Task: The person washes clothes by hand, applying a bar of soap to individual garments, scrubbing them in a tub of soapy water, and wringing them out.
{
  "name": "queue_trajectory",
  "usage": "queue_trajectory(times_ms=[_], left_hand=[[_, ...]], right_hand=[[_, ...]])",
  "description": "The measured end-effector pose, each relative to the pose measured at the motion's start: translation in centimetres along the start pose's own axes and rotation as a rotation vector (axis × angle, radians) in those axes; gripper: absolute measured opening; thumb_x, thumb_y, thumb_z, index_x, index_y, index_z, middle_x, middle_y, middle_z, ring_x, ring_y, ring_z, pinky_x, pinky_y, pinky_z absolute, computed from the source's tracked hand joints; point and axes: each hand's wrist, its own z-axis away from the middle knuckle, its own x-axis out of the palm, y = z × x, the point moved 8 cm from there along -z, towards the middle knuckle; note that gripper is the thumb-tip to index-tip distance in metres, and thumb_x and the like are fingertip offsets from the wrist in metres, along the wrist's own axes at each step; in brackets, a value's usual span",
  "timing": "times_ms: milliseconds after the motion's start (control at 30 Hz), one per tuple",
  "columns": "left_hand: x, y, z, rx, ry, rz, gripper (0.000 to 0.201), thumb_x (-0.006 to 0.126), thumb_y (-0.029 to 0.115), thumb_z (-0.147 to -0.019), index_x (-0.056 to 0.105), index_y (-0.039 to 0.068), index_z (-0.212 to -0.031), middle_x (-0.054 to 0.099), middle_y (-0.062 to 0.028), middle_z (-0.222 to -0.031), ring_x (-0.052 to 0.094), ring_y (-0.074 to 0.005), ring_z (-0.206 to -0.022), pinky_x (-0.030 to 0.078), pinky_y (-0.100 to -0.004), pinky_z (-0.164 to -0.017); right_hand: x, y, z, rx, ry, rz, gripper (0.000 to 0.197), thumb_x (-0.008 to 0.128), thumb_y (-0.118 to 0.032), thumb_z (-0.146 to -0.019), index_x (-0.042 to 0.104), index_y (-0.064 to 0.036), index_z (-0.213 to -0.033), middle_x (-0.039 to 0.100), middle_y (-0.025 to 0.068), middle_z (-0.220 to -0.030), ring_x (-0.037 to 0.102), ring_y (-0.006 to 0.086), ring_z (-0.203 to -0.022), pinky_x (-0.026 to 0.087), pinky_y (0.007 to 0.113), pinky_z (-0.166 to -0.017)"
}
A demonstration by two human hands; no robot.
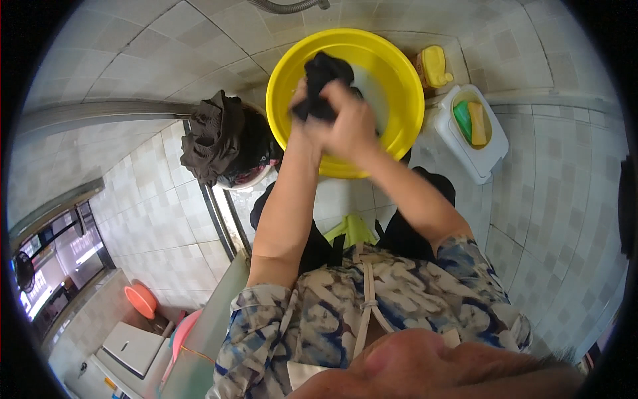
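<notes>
Pale water (375, 96) is contained in the yellow basin (417, 103); a green block (463, 118) and a yellow block (476, 124) are seated in the oval opening of a white plastic box (473, 161); a white-rimmed tub (249, 183) is heaped with dark garments (216, 130); the bunched black cloth (325, 70) is held over the basin, gripped between the left hand (302, 110) and the right hand (355, 123), whose fingers are blurred; both forearms are stretched forward, converging at the wrists.

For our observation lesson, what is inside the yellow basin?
Pale, cloudy liquid shows in the yellow basin. The left hand and right hand hold a black cloth over it. They cover part of its interior; anything beneath is hidden.
</notes>
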Motion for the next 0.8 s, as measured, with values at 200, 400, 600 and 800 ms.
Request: queue_trajectory(times_ms=[200,400,600,800], left_hand=[[1.2,-3.7,-0.2,-0.111,0.859,-0.571,0.039,0.038,0.035,-0.096,0.056,0.007,-0.117,0.062,-0.0103,-0.113,0.059,-0.0247,-0.105,0.045,-0.04,-0.094],[6.4,-4.0,-1.4,-0.057,0.655,-0.245,0.058,0.038,0.049,-0.095,0.046,0.006,-0.134,0.051,-0.0121,-0.133,0.045,-0.0296,-0.125,0.031,-0.0482,-0.107],[5.3,1.2,-0.4,0.475,0.539,-0.866,0.035,0.053,0.04,-0.09,0.063,0.008,-0.101,0.062,-0.0042,-0.09,0.058,-0.02,-0.076,0.049,-0.0312,-0.074],[0.3,-4.6,0.4,0.0,0.938,-0.441,0.038,0.049,0.037,-0.093,0.057,0.005,-0.113,0.063,-0.0082,-0.103,0.062,-0.0232,-0.09,0.051,-0.0396,-0.081]], right_hand=[[-7.8,11.8,-4.6,0.179,0.446,0.198,0.041,0.065,-0.034,-0.076,0.063,0.0008,-0.098,0.065,0.0251,-0.086,0.062,0.0426,-0.085,0.049,0.045,-0.077],[-1.9,12.8,-2.4,0.789,0.063,-1.32,0.044,0.058,-0.034,-0.087,0.058,-0.0002,-0.114,0.065,0.011,-0.107,0.064,0.0219,-0.095,0.053,0.036,-0.083],[-0.4,-4.3,2.6,-0.28,-0.158,-0.073,0.029,0.075,-0.02,-0.064,0.058,-0.0058,-0.084,0.058,0.014,-0.08,0.06,0.0339,-0.079,0.05,0.037,-0.071],[-5.7,7.1,-4.3,0.23,0.341,0.14,0.032,0.074,-0.032,-0.064,0.062,-0.0051,-0.077,0.065,0.0164,-0.074,0.064,0.0358,-0.069,0.053,0.043,-0.065]])
